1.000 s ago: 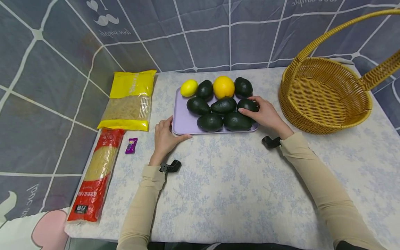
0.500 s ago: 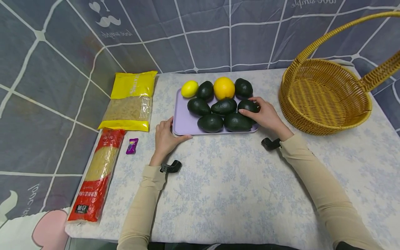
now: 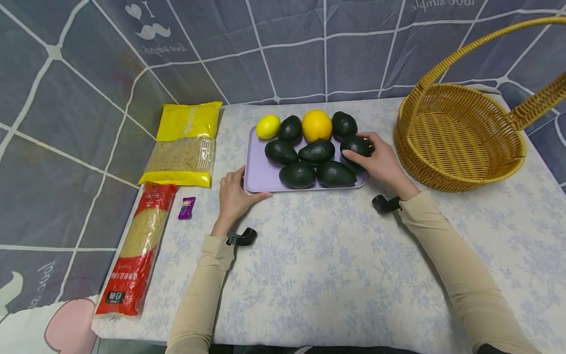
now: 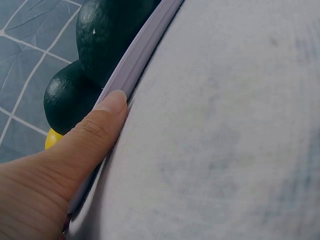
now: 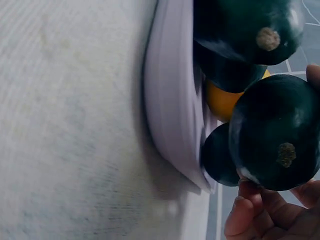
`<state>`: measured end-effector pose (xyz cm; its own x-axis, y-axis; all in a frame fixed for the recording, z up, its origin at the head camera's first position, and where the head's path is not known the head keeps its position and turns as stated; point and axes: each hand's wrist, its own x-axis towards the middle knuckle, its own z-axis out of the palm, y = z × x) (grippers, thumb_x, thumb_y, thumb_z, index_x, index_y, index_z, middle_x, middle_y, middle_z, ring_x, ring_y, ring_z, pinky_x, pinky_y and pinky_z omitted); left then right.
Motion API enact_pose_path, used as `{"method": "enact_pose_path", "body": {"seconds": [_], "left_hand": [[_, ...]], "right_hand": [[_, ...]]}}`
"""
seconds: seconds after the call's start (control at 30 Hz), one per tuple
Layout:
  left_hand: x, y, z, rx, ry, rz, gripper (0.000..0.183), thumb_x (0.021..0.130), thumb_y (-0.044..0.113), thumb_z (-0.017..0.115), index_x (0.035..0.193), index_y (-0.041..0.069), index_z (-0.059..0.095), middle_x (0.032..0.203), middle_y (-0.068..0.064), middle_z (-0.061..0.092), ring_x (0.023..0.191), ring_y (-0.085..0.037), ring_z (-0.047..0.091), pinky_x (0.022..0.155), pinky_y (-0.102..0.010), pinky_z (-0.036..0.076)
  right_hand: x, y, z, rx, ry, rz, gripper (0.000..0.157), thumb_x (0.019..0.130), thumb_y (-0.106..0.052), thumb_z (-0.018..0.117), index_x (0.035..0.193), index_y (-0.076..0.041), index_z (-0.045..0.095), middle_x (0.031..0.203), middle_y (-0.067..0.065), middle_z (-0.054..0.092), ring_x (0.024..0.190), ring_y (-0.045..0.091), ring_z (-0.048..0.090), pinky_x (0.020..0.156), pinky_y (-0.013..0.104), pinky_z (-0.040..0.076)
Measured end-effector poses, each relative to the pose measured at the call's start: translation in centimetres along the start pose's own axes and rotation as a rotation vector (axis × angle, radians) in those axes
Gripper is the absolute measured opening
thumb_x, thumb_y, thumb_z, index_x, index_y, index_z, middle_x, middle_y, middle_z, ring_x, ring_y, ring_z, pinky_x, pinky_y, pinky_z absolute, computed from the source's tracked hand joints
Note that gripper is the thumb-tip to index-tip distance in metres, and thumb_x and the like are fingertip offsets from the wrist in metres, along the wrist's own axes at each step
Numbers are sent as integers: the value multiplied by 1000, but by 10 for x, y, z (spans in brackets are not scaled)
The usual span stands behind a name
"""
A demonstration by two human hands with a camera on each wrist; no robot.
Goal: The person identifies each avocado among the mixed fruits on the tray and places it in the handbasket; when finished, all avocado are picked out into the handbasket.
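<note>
On the lilac tray (image 3: 261,173) lie several dark green avocados (image 3: 297,175), a yellow lemon (image 3: 268,127) and an orange (image 3: 316,125). My right hand (image 3: 383,162) grips one avocado (image 3: 355,147) at the tray's right side, thumb on the near side and fingers on the far side. In the right wrist view this avocado (image 5: 280,132) appears raised a little above the tray, its stem end toward the camera. At the front left corner of the tray rests my left hand (image 3: 232,197), its straight thumb (image 4: 95,127) pressed along the front wall and its other fingers at the left side.
A wicker basket (image 3: 404,140) with a tall handle stands to the right of the tray. On the left lie a yellow bag (image 3: 181,152), a red packet of noodles (image 3: 137,246) and a small purple wrapped sweet (image 3: 186,208). Patterned cloth walls stand behind and left.
The right hand has moved slightly right and up with the avocado, which has come away from its place among the others. The left hand has stayed at the tray's corner.
</note>
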<state>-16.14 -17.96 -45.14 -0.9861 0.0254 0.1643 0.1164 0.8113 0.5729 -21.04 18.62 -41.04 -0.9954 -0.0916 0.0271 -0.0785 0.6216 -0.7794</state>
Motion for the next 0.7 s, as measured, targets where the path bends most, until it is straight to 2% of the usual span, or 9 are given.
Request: {"method": "enact_pose_path", "body": {"seconds": [0.33, 0.7], "left_hand": [[2, 1, 2, -3, 7, 16, 105, 60, 45, 88, 141, -3, 40, 111, -21, 50, 92, -32, 37, 78, -41, 29], [-2, -1, 1, -12, 1, 10, 104, 61, 43, 88, 141, -2, 40, 115, -22, 49, 94, -33, 38, 79, -42, 30]], "right_hand": [[-5, -11, -10, 71, 83, -54, 70, 84, -47, 68, 138, -9, 44, 116, 16, 51, 89, 28, 49, 73, 37, 38], [-13, -23, -14, 137, 193, -173, 63, 83, -36, 73, 135, -13, 48, 115, 9, 52, 70, 22, 49, 62, 24, 39]]}}
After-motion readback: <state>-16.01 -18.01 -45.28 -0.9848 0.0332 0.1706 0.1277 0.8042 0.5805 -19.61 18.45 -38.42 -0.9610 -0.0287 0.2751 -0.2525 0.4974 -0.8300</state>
